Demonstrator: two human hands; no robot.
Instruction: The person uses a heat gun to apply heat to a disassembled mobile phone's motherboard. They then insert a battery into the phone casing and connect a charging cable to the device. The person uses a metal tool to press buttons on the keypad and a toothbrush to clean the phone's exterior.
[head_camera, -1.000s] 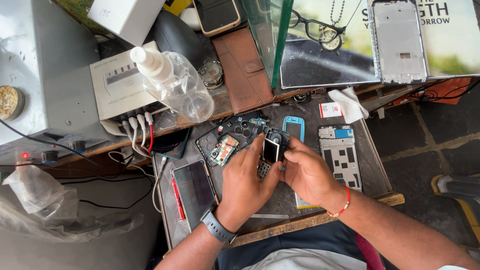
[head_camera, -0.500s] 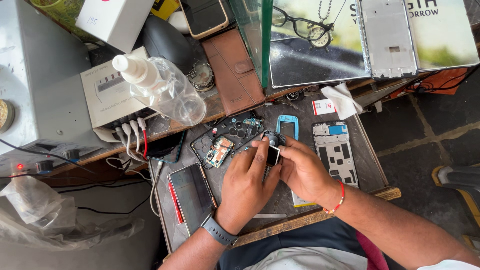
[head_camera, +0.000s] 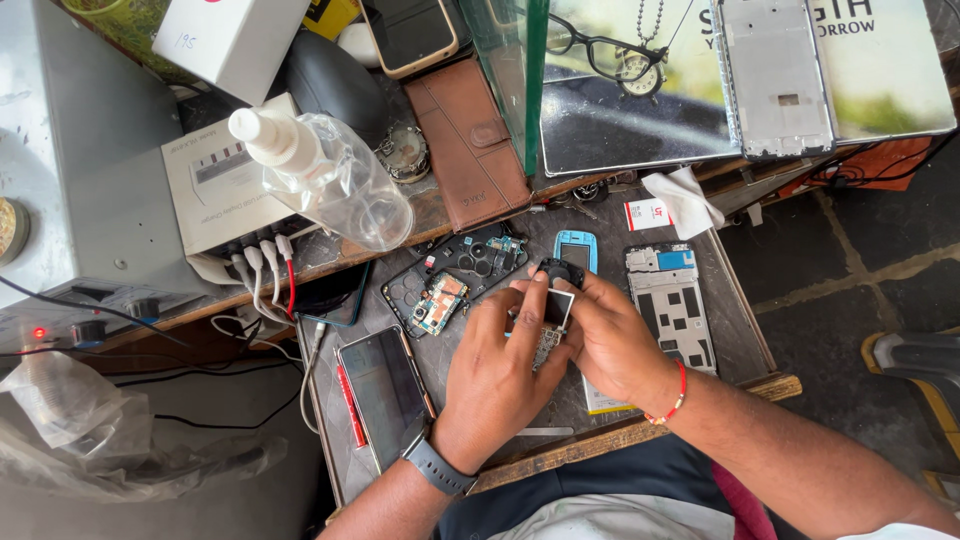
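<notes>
While fingers (head_camera: 537, 300) pinch small phone (head_camera: 553, 318) | cluttered grey worktable (head_camera: 740, 330) | dark, perhaps stone, floor (head_camera: 850, 260)

small phone (head_camera: 552, 318) mostly hidden by both hands, glasses (head_camera: 598, 52) cut by glass pane

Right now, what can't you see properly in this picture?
Head view only:
- The small black keypad phone: its lower half is hidden by the left hand and right hand.
- Parts on the opened black phone back: too small to tell.
- The grey metal box: cut off by the left edge.
</notes>
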